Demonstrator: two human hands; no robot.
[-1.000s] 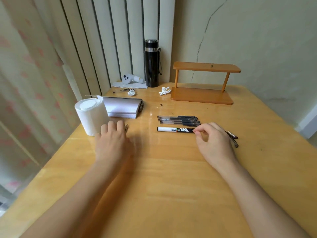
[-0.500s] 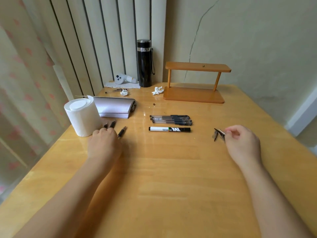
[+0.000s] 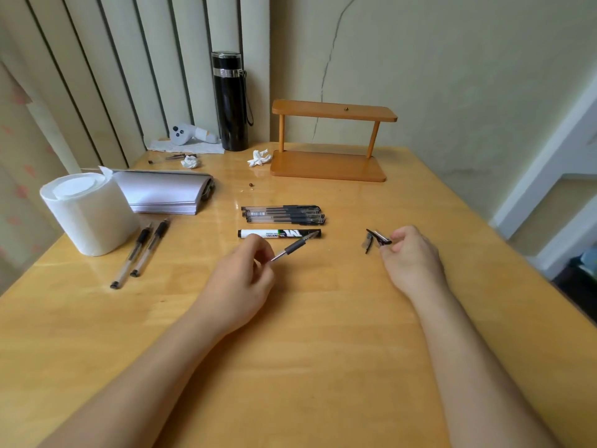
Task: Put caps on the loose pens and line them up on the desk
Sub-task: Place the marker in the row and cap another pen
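My left hand (image 3: 240, 279) holds an uncapped clear pen with a black grip (image 3: 292, 247), tip pointing up and right over the desk middle. My right hand (image 3: 408, 257) pinches a pen cap (image 3: 379, 237); another cap (image 3: 369, 244) lies just left of it on the wood. Three capped pens (image 3: 282, 215) lie side by side in a row, with a black and white marker (image 3: 279, 234) parallel below them. Two uncapped pens (image 3: 140, 250) lie at the left, beside the paper roll.
A white paper roll (image 3: 87, 211) and a stack of paper (image 3: 164, 194) stand at the left. At the back are a black flask (image 3: 230, 101), a wooden shelf (image 3: 329, 140), crumpled tissues (image 3: 258, 157), a white controller (image 3: 187, 134) and another pen (image 3: 166, 158).
My left hand has picked one pen from beside the roll and carried it to the desk middle. My right hand has closed on a cap at the right.
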